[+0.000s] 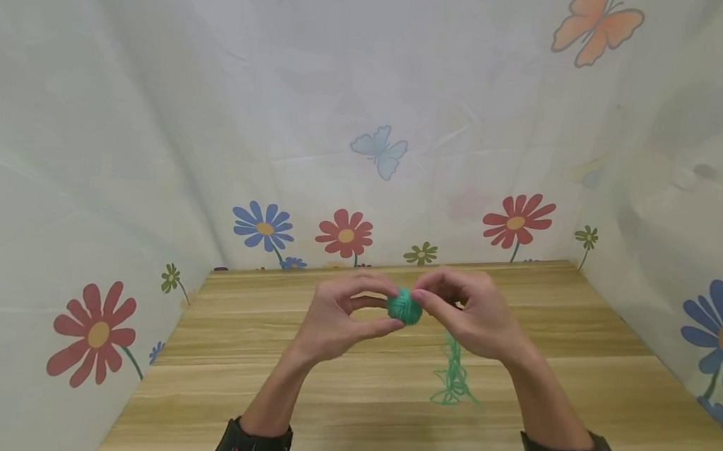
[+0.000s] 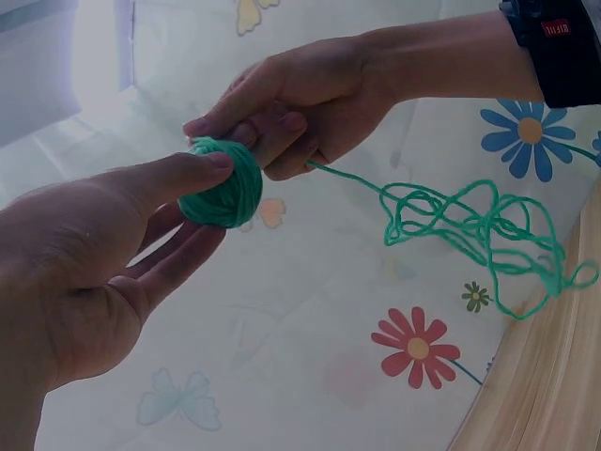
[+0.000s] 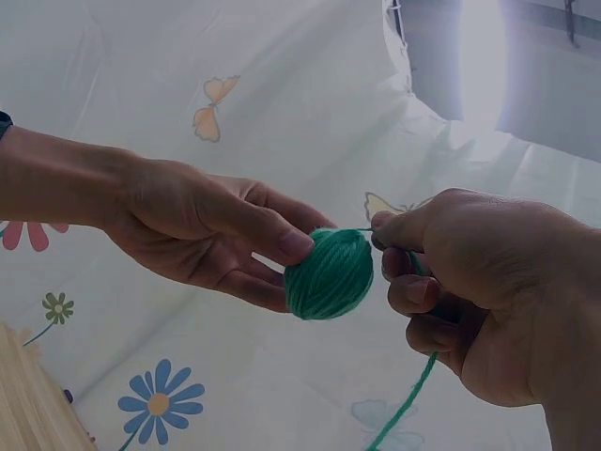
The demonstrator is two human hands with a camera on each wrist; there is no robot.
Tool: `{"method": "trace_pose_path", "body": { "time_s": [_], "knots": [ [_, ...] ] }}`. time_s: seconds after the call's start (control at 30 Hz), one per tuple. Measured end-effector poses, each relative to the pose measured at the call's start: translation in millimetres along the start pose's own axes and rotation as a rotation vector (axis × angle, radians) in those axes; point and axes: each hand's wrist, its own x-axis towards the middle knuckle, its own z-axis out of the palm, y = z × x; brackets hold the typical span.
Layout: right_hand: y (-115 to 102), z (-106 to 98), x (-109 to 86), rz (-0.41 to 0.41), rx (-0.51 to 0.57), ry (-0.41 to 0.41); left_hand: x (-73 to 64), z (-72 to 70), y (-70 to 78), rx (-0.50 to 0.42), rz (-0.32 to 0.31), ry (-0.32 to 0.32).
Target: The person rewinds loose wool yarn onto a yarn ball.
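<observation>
A small ball of green yarn (image 1: 404,307) is held up over the table between the thumb and fingers of my left hand (image 1: 343,314). Close at its right side, my right hand (image 1: 471,312) pinches the yarn strand, with its other fingers curled. In the right wrist view a short taut piece of strand runs from the ball (image 3: 329,273) to the right thumb and fingertip. From under the right hand a loose tangle of green yarn (image 2: 479,230) hangs down in several loops, also seen in the head view.
A wood-grain table (image 1: 249,358) spreads below both hands. White curtains with printed flowers and butterflies (image 1: 379,150) enclose it at the back and both sides. Each wrist wears a black strap (image 1: 253,447) with a small camera.
</observation>
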Motion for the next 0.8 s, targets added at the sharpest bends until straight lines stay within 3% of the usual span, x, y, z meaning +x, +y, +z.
{"method": "trace_pose_path", "body": {
  "time_s": [0.3, 0.47, 0.67, 0.8],
  "knots": [
    [13, 2, 1.2, 0.042, -0.013, 0.025, -1.4, -0.3, -0.4, -0.1, 0.008, -0.054],
    [5, 6, 6.2, 0.072, -0.077, 0.075, -3.8, 0.4, -4.5, -0.197, 0.023, -0.088],
    [15, 10, 6.8, 0.101, -0.151, 0.176, -6.6, 0.1, -13.5, -0.288, 0.038, -0.13],
    [24, 13, 5.6, 0.088, -0.229, 0.151, -6.5, -0.1, -13.8, -0.29, 0.057, -0.12]
  ]
}}
